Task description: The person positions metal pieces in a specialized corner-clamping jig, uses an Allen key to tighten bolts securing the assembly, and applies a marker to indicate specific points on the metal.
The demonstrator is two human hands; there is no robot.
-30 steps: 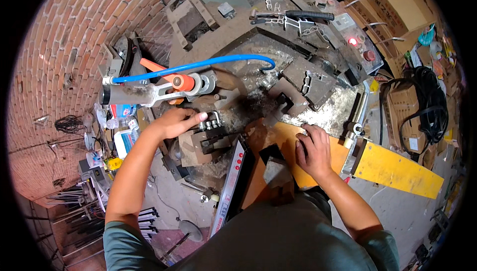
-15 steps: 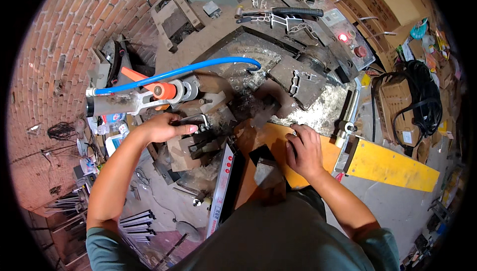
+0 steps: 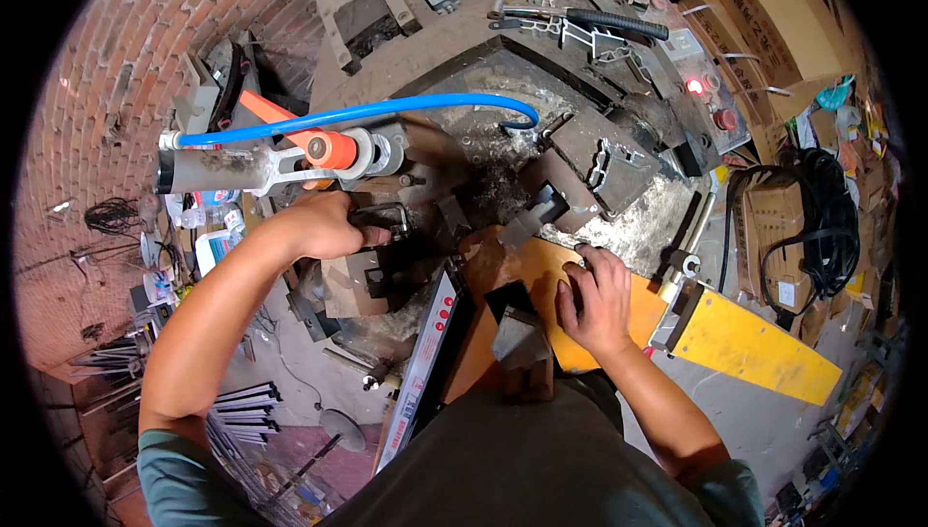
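Observation:
My left hand (image 3: 333, 222) is closed around a bent metal rod (image 3: 398, 218), perhaps a hex key, at the left side of a dusty metal machine. Just beyond that hand lies an air cylinder (image 3: 217, 170) with an orange lever (image 3: 331, 151) and a blue hose (image 3: 387, 107) arching rightward. Below the fingers sits a metal block (image 3: 350, 285). My right hand (image 3: 601, 300) rests palm down on an orange-yellow board (image 3: 541, 261), fingers apart and lightly bent, fingertips near its far edge. A dark metal bracket (image 3: 536, 218) stands beside them.
A hammer (image 3: 609, 21) lies across the machine's far side among cut metal profiles (image 3: 590, 39). A lit red button (image 3: 695, 87) shows at the far right. Cardboard boxes (image 3: 773, 19) and a black cable coil (image 3: 817, 208) stand at right. A yellow panel (image 3: 759, 338) juts out rightward.
My left hand has turned its back upward and moved slightly farther away, still on the metal rod. My right hand stays on the board, its fingers somewhat straighter. The whole view has shifted slightly.

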